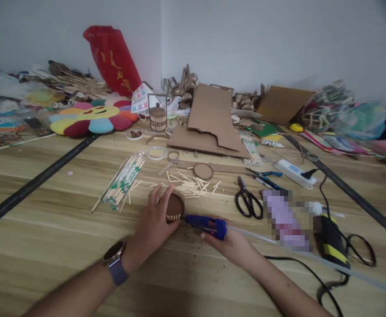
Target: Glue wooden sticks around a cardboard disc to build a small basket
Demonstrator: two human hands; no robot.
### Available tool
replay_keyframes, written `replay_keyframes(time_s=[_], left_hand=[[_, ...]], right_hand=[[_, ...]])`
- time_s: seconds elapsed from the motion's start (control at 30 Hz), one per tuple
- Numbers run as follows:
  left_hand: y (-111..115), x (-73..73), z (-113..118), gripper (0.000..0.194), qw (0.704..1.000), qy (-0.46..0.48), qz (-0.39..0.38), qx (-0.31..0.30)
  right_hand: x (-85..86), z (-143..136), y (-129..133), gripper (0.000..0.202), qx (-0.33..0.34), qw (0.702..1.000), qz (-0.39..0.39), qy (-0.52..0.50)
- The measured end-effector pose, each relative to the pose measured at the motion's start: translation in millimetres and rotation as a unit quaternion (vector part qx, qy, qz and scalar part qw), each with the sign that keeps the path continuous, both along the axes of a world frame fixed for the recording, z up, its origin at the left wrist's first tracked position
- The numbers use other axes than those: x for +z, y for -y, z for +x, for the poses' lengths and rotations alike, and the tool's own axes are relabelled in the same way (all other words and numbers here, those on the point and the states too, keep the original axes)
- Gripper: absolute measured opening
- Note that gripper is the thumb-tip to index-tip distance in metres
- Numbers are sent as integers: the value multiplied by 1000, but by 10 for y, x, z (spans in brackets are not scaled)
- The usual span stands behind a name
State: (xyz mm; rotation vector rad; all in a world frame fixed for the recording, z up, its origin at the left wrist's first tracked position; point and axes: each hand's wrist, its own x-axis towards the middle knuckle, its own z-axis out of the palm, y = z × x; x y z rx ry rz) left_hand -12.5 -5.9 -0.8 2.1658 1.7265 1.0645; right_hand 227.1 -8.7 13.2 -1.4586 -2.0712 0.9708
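Observation:
My left hand (156,220) is closed around a small round cardboard tub (174,205) whose wall is lined with short wooden stick pieces. In my right hand (227,240) is a blue hot glue gun (207,225), a small red light lit on its side. Its nozzle touches or nearly touches the tub's near right edge; I cannot tell which. A long clear glue stick (255,234) runs out of its back. Just beyond the tub lies a scatter of cut stick pieces (193,187), with a round cardboard disc (203,171) behind them.
Black scissors (248,202), blue-handled pliers (268,174) and a white power strip (295,173) lie to the right. Packaged sticks (123,180) are at left. Cardboard sheets (209,119), a finished small bucket (158,119) and a flower cushion (97,116) stand behind. A black cord (305,266) crosses near my right arm.

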Motion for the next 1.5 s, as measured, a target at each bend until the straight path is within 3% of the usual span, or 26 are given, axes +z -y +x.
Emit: replay_keyframes(time_s=[0.5,0.7,0.77,0.83,0.93,1.0,1.07,1.17,1.23,1.33,1.5], left_hand=[[-5,-6,4,98,1000,0,3,6],[-2,-7,5,100,1000,3,12,1],[0,-1,2,100,1000,-4,12,-1],[2,6,-4,99,1000,-12,7,-1],[2,16,-12,99,1000,-14,-1,1],[1,20,-15,100,1000,-15,-2,3],[0,20,-17,101,1000,-17,2,3],[-2,13,-15,100,1000,-14,6,0],[-4,4,-14,100,1000,-13,5,-2],[-11,-9,-15,100,1000,-15,3,-2],[-19,-27,-21,101,1000,-12,12,-5]], right_hand=[[-23,-28,7,40,-17,1000,6,-13],[177,-2,-69,45,-24,998,-5,-50],[288,80,-100,50,-16,997,-37,-64],[386,178,-121,52,33,990,-115,-73],[481,285,-128,59,139,953,-259,-74],[517,312,-116,61,166,939,-296,-57],[546,316,-99,58,164,951,-263,-17],[592,311,-96,47,143,975,-146,91],[623,290,-133,37,105,975,-67,183],[650,182,-262,24,47,952,56,298],[572,-158,-629,19,114,907,182,362]])
